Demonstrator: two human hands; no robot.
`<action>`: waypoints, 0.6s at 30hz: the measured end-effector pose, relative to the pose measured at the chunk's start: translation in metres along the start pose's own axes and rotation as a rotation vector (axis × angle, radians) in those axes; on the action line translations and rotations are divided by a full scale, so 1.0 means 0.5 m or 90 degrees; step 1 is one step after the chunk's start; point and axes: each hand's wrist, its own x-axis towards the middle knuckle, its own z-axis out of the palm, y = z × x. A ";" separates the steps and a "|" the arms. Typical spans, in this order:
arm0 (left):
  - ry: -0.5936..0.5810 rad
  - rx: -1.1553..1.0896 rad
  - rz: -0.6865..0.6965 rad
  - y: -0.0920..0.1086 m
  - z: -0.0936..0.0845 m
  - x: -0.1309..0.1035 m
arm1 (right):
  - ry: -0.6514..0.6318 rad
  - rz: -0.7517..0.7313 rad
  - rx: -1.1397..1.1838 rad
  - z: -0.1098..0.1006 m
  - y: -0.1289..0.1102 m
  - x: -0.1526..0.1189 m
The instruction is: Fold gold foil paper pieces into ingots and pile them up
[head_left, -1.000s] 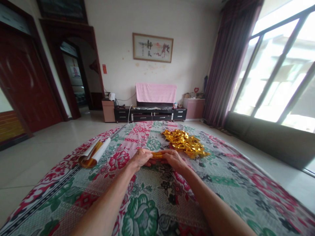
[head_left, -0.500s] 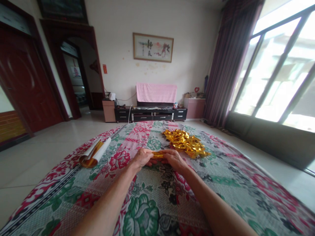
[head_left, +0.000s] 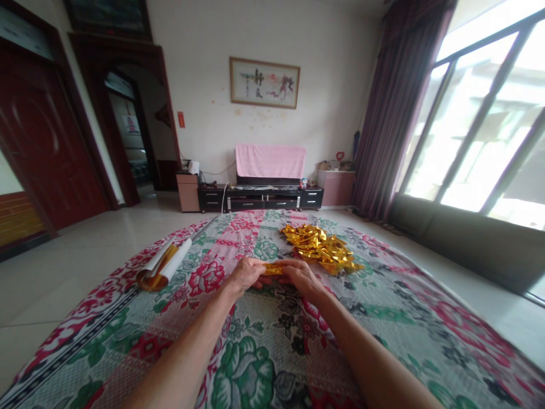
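Note:
A narrow folded strip of gold foil paper (head_left: 273, 269) is stretched level between my two hands, just above the flowered cloth (head_left: 244, 369). My left hand (head_left: 247, 274) pinches its left end, thumb and fingers closed. The right end is gripped the same way by my right hand (head_left: 300, 275). Fingers cover both ends of the strip. Beyond my right hand lies a heap of folded gold foil pieces (head_left: 319, 247). Off to the left, a curled roll of white-backed gold paper (head_left: 164, 266) rests on the cloth.
Past the far edge of the cloth stands a low black TV cabinet (head_left: 266, 199), with a pink towel (head_left: 271, 161) draped over the set. Pale tiled floor (head_left: 85, 244) surrounds the covered surface. A purple curtain (head_left: 395, 113) and windows line the right side.
Almost nothing differs. Both hands keep the gold strip in the same place, with only a very slight shift of the strip between the fingers.

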 end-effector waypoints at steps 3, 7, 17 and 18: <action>0.018 0.003 -0.002 0.001 0.001 0.001 | -0.008 0.002 -0.014 0.000 -0.001 0.000; 0.024 0.012 -0.007 0.002 0.002 0.000 | -0.017 0.002 -0.017 -0.002 0.000 0.001; 0.026 0.002 -0.007 0.003 0.000 0.000 | -0.022 -0.007 -0.038 0.001 -0.004 -0.002; 0.030 0.003 -0.009 0.004 0.001 0.000 | -0.020 -0.007 -0.041 0.002 -0.004 -0.002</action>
